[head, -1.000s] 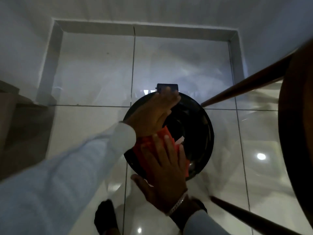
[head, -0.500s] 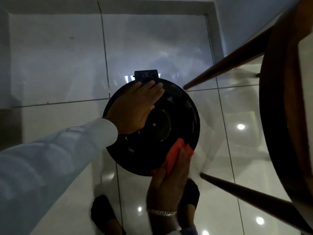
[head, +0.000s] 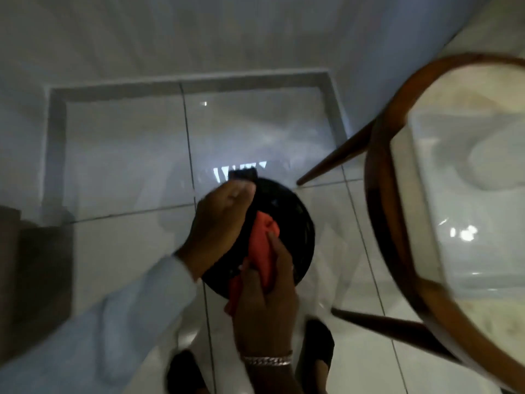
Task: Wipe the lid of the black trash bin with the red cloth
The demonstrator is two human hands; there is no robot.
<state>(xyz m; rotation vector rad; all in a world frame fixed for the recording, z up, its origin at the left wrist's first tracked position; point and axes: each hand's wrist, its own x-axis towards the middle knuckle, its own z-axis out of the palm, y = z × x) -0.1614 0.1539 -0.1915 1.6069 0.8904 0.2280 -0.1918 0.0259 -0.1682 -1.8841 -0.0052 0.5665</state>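
The round black trash bin lid (head: 295, 231) is seen from above on the white tiled floor, with a small black hinge tab at its far edge. My left hand (head: 220, 226) rests flat on the lid's left half, fingers together and reaching toward the tab. My right hand (head: 264, 297) grips the bunched red cloth (head: 261, 245) and presses it on the middle of the lid, beside my left hand. The near left part of the lid is hidden under both hands.
A round wooden table with a glass top (head: 454, 209) fills the right side, close to the bin; two of its slanted legs (head: 335, 160) (head: 389, 328) reach the floor beside the bin. My dark shoes (head: 315, 356) stand just in front of the bin. A dark furniture edge (head: 25, 265) is at left.
My right hand has moved the red cloth from the lid's near right rim up onto its middle. My left hand stays on the lid. The camera has tilted, showing more of the table.
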